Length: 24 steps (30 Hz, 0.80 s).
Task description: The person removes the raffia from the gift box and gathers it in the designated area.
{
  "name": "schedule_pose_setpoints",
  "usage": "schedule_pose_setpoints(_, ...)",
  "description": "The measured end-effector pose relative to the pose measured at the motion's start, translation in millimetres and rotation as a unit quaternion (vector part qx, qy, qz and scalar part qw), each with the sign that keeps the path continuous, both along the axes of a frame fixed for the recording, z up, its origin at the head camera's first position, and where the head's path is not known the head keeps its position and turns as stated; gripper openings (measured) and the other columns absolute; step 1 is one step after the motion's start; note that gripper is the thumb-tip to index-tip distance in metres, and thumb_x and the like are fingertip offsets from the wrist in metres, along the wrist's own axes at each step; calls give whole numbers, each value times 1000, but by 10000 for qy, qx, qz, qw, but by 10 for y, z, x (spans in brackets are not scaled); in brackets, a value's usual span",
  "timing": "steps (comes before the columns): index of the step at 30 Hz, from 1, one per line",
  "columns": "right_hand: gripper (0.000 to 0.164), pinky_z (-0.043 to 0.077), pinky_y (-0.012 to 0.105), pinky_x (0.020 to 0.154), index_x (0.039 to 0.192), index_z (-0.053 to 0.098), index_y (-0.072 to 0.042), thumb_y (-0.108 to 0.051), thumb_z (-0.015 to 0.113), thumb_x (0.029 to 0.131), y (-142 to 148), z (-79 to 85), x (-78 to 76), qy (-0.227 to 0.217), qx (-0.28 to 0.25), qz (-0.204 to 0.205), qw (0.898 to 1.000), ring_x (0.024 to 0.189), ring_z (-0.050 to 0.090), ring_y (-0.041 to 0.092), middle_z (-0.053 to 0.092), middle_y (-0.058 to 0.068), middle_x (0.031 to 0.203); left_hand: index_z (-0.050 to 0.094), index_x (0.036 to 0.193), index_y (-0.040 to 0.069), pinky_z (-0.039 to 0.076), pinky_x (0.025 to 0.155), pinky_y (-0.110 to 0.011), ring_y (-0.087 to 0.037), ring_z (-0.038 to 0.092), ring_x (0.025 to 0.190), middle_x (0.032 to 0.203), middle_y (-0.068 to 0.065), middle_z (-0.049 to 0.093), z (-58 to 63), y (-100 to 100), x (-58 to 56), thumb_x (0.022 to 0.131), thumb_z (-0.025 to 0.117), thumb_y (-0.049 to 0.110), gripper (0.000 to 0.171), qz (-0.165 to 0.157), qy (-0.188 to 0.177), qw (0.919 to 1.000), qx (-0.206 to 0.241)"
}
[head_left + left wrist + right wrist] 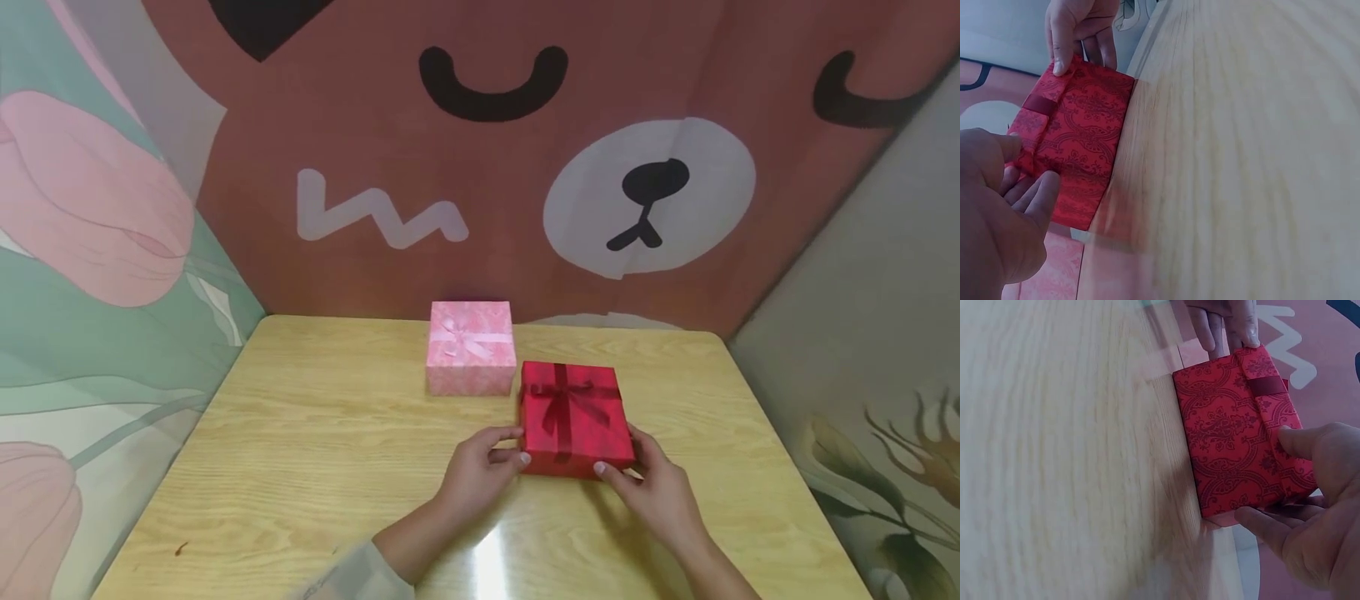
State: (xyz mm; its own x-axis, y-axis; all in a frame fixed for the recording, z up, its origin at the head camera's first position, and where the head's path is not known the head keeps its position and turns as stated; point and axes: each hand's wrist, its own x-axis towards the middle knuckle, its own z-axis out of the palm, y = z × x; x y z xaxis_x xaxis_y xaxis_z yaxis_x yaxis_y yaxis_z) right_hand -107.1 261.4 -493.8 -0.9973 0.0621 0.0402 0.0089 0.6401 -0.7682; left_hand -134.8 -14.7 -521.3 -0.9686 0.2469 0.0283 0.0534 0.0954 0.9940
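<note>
A red gift box [576, 420] with a dark red ribbon and bow on its lid sits in front of me, close over the table. My left hand [480, 468] grips its left side, thumb at the front left corner. On the opposite side my right hand [660, 483] holds the box, its thumb against the front face near the right corner. Both wrist views show the box's front wall [1085, 125], with a dark swirling pattern and the ribbon crossing the lid edge [1266, 385]. Some fingers of each hand are hidden behind the box.
A pink gift box [470, 346] with a pale pink bow stands behind and left of the red one, near the table's back edge. The light wooden table [315, 450] meets a wall hanging [360, 275] with a bear face. Patterned cloths flank it on both sides.
</note>
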Motion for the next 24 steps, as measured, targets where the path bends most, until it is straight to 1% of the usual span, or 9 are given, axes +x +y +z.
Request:
schedule_pose_setpoints(4, 89, 61, 39, 94, 155, 42, -6, -50, 81, 88, -28, -20, 78, -154, 71, -128, 9998, 125, 64, 34, 63, 23, 139, 72, 127, 10, 62, 84, -26, -16, 74, 105, 133, -8, 65, -24, -30, 67, 95, 78, 17, 34, -53, 61, 10000, 36)
schedule_pose_setpoints(10, 84, 62, 37, 91, 152, 45, -6, -43, 84, 88, -103, -26, 168, -141, -23, -140, 9998, 123, 66, 33, 65, 22, 136, 72, 125, 10, 62, 83, -26, -19, 74, 105, 132, -10, 67, -49, -110, 143, 94, 78, 15, 32, -67, 156, 9999, 12)
schedule_pose_setpoints(16, 84, 63, 31, 84, 151, 45, -7, -42, 86, 86, -200, 0, 237, -362, -231, -178, 9989, 123, 66, 34, 65, 21, 137, 72, 124, 8, 63, 82, -27, -24, 74, 106, 131, -15, 66, -36, -203, 228, 94, 78, 9, 31, -78, 152, 9997, 188)
schedule_pose_setpoints(21, 80, 64, 31, 81, 149, 48, -8, -35, 88, 85, -274, -8, 286, -142, -369, -84, 9992, 120, 67, 34, 67, 21, 133, 71, 126, 6, 63, 83, -28, -22, 74, 105, 133, -16, 65, -30, -294, 284, 94, 77, 7, 32, -125, 140, 9993, 315)
schedule_pose_setpoints(24, 77, 65, 31, 79, 147, 51, -8, -32, 89, 84, -313, -14, 291, 41, -399, -40, 9992, 118, 69, 33, 69, 20, 130, 70, 126, 6, 63, 85, -29, -23, 74, 106, 133, -18, 64, 0, -345, 310, 94, 77, 7, 32, -128, 118, 9993, 325)
